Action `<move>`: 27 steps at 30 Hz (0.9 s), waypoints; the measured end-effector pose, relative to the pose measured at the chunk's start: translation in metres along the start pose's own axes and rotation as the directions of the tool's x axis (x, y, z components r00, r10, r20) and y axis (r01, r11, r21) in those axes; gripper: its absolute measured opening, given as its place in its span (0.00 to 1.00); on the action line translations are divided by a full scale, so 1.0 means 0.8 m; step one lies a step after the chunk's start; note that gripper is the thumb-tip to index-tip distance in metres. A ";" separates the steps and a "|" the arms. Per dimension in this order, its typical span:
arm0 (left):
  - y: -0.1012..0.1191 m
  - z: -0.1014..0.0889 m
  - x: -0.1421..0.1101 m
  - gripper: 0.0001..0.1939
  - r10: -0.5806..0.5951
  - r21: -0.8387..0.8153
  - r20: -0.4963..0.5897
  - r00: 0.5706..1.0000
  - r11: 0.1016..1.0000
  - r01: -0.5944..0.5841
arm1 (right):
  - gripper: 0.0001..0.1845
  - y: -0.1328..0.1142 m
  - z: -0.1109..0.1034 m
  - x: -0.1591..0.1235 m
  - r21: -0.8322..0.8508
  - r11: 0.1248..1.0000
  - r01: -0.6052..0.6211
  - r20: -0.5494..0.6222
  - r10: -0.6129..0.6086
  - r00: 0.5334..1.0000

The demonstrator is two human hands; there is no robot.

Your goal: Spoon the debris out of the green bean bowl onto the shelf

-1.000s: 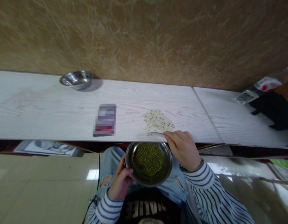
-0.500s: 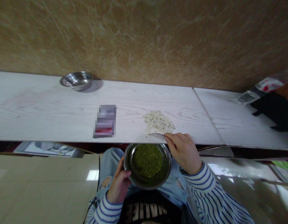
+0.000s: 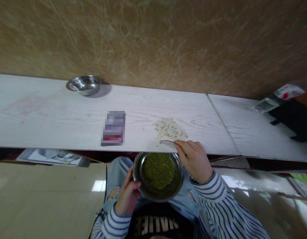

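Note:
My left hand (image 3: 128,196) grips the left rim of a steel bowl (image 3: 177,186), thumb over the edge. Green mung beans (image 3: 158,171) lie in the bowl, which is at my lap just below the counter's front edge. Between the fingers of my right hand (image 3: 194,159) is a thin, curved metal utensil that looks like a spoon (image 3: 168,142); part of it is hidden by the fingers. Its far end touches the near edge of a pile of white rice grains mixed with green beans (image 3: 169,129) on the counter.
A second steel bowl (image 3: 84,85) stands by the wall at the back left. A phone-shaped, blurred-out item (image 3: 113,128) lies left of the pile. On the right are a black object (image 3: 295,121) and a clear plastic packet (image 3: 268,103). An open drawer (image 3: 51,157) juts out below left.
The view has shifted slightly. The spoon has tilted a little at the pile's near edge, showing more of its surface. Both hands keep their holds.

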State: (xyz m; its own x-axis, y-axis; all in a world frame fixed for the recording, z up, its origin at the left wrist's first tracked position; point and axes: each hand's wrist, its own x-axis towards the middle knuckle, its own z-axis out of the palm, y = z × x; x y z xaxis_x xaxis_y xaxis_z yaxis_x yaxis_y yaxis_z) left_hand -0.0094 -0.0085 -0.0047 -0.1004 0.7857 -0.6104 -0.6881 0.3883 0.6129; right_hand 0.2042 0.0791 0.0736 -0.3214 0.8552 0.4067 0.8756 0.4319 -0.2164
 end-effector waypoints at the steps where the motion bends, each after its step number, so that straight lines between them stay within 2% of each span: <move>1: 0.000 0.000 0.000 0.31 0.001 0.001 0.005 1.000 1.000 -0.001 | 0.10 -0.001 -0.001 0.000 0.005 1.000 0.006 0.008 -0.006 1.000; 16: 0.001 0.004 -0.002 0.31 -0.014 -0.003 -0.016 1.000 1.000 0.014 | 0.09 -0.006 -0.003 0.000 0.070 0.997 0.017 0.046 -0.020 0.999; 27: 0.000 0.001 0.000 0.33 0.005 0.022 0.009 1.000 1.000 -0.005 | 0.11 -0.009 0.000 -0.004 0.076 0.997 0.034 0.050 -0.038 0.998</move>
State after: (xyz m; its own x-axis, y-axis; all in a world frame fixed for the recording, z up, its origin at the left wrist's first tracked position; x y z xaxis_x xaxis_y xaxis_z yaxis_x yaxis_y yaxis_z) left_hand -0.0090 -0.0084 -0.0044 -0.0974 0.7921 -0.6026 -0.6715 0.3946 0.6273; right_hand 0.1989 0.0739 0.0736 -0.3715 0.8515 0.3700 0.8344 0.4809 -0.2691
